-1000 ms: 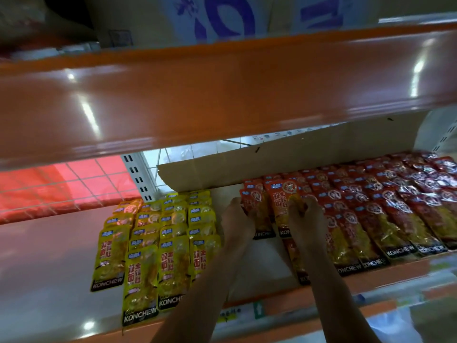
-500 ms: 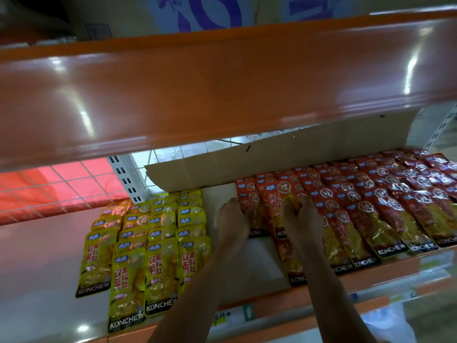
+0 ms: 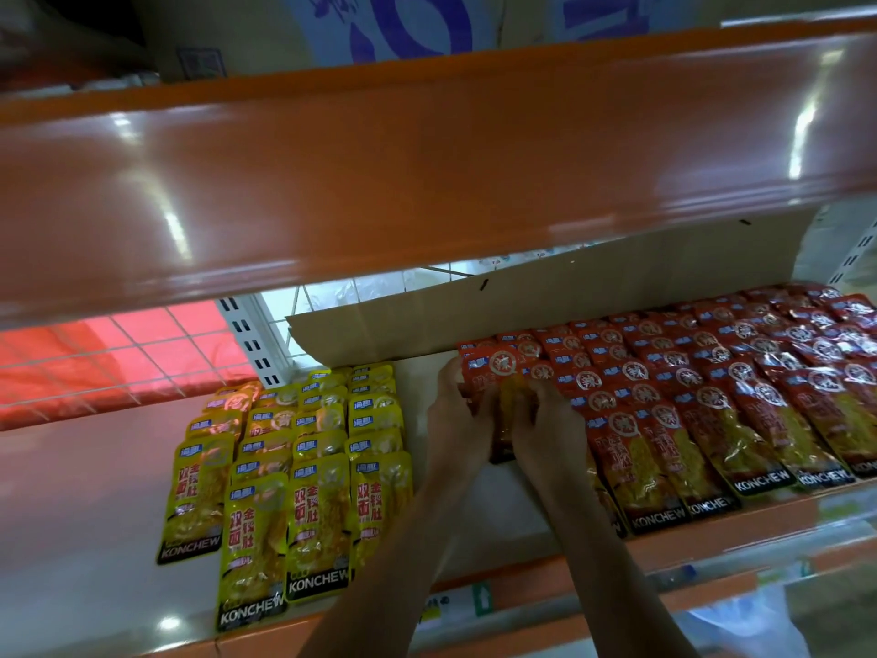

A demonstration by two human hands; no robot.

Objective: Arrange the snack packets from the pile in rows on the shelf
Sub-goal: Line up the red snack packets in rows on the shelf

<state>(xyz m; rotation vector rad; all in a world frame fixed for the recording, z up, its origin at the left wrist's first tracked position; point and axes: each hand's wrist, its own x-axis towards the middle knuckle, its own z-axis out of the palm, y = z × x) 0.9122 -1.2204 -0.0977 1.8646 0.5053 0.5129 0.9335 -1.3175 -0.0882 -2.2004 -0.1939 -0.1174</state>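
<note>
- Orange shelf: red rows filled its right end.
- My left hand and right hand curled round red packets mid-shelf.
- Light, slippery, floppy, I judged: pinch the side edges.

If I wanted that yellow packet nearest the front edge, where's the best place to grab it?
I'd pinch the black KONCHEW band at the near end of the front yellow packet, coming in from the open front of the shelf. It lies flat, overlapping the packets behind, and the upper shelf crowds any reach from above.
</note>
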